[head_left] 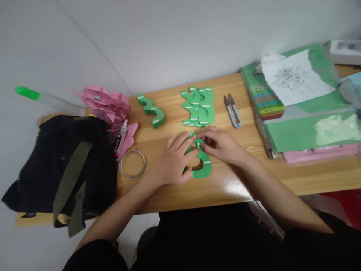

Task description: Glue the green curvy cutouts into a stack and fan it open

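Note:
A curvy green paper piece point(202, 168) with white strips lies on the wooden desk point(225, 188) in front of me. My left hand point(175, 160) lies flat on its left part, fingers stretched out. My right hand point(221, 145) has its fingers curled in a pinch at the piece's upper end. What the fingertips grip there is hidden. Behind the hands lies a stack of several like green pieces point(199, 106), and another green piece point(151, 110) lies to the left.
Small blue-handled snips point(232, 110) lie right of the stack. A tape ring point(132, 164), a glue tube point(120, 138) and pink paper scraps point(105, 105) sit left. A black bag point(64, 165) covers the desk's left end. Green and pink paper packs point(304, 113) lie at right.

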Demonstrator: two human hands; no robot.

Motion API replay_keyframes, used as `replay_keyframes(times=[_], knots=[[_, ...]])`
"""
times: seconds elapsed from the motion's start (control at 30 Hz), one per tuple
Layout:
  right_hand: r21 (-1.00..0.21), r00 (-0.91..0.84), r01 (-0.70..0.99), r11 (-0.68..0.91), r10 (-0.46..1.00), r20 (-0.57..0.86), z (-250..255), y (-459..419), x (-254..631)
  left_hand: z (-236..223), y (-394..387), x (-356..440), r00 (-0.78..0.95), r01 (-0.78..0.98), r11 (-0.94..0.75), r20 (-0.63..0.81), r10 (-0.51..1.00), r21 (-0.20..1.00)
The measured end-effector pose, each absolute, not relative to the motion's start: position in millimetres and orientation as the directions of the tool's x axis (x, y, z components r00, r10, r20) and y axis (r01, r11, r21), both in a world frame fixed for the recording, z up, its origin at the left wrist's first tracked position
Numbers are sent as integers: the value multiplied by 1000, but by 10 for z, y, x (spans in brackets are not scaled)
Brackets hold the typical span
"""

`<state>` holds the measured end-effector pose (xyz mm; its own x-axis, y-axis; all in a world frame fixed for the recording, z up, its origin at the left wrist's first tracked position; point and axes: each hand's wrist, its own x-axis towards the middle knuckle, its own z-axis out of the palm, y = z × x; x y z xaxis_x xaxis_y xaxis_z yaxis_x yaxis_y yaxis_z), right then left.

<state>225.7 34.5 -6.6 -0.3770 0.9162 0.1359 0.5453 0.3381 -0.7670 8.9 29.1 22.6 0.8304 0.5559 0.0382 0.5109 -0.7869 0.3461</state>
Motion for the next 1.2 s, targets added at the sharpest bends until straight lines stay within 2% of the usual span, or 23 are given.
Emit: replay_keyframes(times=[0.23,0.57,0.73,1.2], knots=[[-708,-476,570,417,870,129,-5,352,2298,108,310,0,819,476,-822,183,544,313],[-711,-488,589,385,870,67,32,362,2291,-12,320,-36,826,443,-825,198,528,350],[-704,-489,589,397,869,80,30,353,2293,-20,343,-41,810,419,-839,274,518,348],[-667,-506,601,441,856,110,1,337,2280,-58,368,-36,825,394,-842,263,501,368]])
